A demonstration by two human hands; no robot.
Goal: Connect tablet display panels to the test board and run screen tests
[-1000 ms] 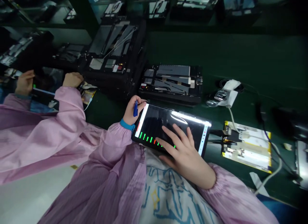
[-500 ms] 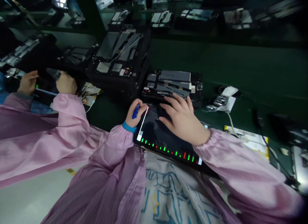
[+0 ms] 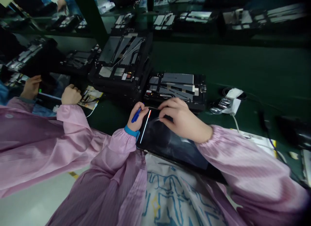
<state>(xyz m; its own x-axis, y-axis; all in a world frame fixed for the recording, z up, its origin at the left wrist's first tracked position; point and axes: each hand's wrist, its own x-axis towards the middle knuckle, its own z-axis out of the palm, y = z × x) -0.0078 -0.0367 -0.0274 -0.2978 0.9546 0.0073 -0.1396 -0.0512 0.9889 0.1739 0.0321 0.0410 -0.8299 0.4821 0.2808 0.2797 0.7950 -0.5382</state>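
Note:
A dark tablet (image 3: pixel 170 138) lies tilted over my lap, a bright white and red line lit along the left side of its screen. My left hand (image 3: pixel 137 117) is closed at the tablet's upper left corner, with a blue pen (image 3: pixel 136 115) held in it; a blue band circles that wrist. Over the upper part of the screen is my right hand (image 3: pixel 181 117), its fingers bent and the thumb near the index fingertip. I see nothing held in it. Whether the fingertips touch the glass I cannot tell.
Behind the tablet lies an opened device (image 3: pixel 177 85) with inner parts showing. A taller stack of such devices (image 3: pixel 119 62) stands to its left. Cables and a taped connector (image 3: pixel 225 103) lie on the right. At left, a co-worker's hands (image 3: pixel 70 96) are at another tablet.
The green and red bars and white blocks have gone from the tablet's screen; the white and red line stays. My right hand's spread fingers have bent and drawn closer together.

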